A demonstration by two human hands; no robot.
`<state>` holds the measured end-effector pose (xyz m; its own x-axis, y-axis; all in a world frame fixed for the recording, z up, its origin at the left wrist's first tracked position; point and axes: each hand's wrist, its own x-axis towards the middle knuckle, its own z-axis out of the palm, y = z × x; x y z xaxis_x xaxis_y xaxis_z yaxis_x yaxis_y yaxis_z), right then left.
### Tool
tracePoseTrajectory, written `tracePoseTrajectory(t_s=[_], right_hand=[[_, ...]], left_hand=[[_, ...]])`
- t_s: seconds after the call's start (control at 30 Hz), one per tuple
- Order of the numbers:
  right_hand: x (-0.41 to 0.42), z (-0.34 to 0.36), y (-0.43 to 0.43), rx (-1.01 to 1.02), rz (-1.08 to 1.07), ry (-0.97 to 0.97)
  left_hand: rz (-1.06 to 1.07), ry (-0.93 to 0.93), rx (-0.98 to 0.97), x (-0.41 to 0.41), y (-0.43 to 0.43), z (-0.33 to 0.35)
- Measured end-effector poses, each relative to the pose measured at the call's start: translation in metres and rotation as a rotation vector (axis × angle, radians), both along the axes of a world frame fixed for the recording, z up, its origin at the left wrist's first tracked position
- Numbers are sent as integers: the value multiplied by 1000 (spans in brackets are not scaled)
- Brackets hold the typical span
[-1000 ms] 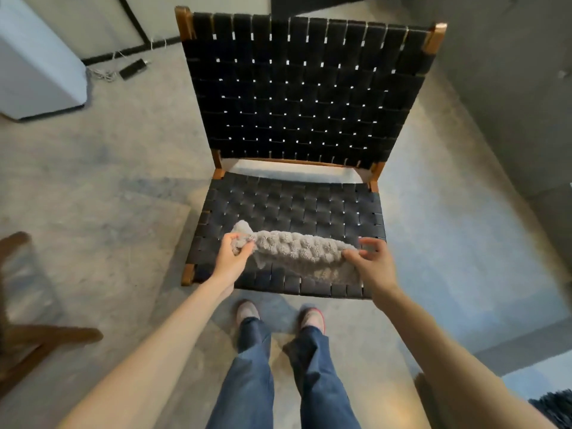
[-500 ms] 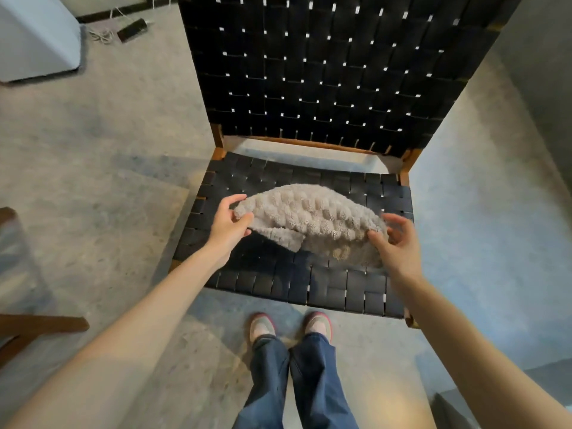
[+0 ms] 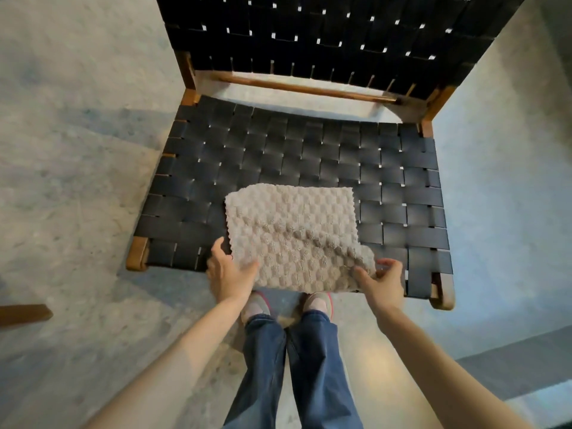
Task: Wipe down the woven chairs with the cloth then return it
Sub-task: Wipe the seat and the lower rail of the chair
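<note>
The cloth (image 3: 294,233) lies on the woven chair (image 3: 278,156) seat. The left hand (image 3: 230,274) seemingly pinches one near corner, thumb on top; the right hand (image 3: 382,283) pinches the other, raised corner.

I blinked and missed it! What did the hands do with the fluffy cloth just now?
The cloth, held bunched up in the air before, has been laid out flat on the front of the chair seat. The left hand and the right hand both kept hold of its near corners, the right one lifted. The chair stayed put.

nubby terry cloth (image 3: 291,230); chair (image 3: 303,156) of matt woven straps, wood frame.
</note>
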<state>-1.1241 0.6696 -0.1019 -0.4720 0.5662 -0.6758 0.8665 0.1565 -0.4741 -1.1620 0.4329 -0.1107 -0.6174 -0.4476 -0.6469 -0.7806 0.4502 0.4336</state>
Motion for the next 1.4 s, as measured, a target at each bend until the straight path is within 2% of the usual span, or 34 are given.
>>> tracePoseTrajectory(t_s=[0.1,0.27,0.37,0.47,0.53,0.63,0.7,0.87,0.97,1.1,1.2,1.3,1.4], right_hand=[[6,-4,-1,-22,14,-87],[7,3,-3,-162,-8,-80],[10,14,-3,-94,43,-32],[16,35,-7,-74,53,111],[16,48,-9,-53,157,116],[17,62,-19,-111,251,94],[20,66,-27,-126,247,84],[28,70,-26,-165,165,44],[19,71,-21,-170,194,91],[-13,65,-16,-142,234,149],[-47,51,-17,-104,265,147],[-82,31,-20,-18,333,110],[-109,12,-21,46,338,65]], left_hand=[[35,-3,-69,24,8,-7],[158,-59,90,36,6,-11],[88,-14,84,37,-3,-3],[-21,117,138,41,-25,21],[-125,164,216,44,-41,35],[-273,96,330,40,-62,48],[-283,41,399,38,-73,51],[60,-250,667,30,-97,58],[284,-259,849,12,-107,57],[488,-175,1072,-24,-106,52],[428,-110,991,-52,-99,42],[189,-82,774,-73,-90,31],[73,-41,565,-89,-82,18]])
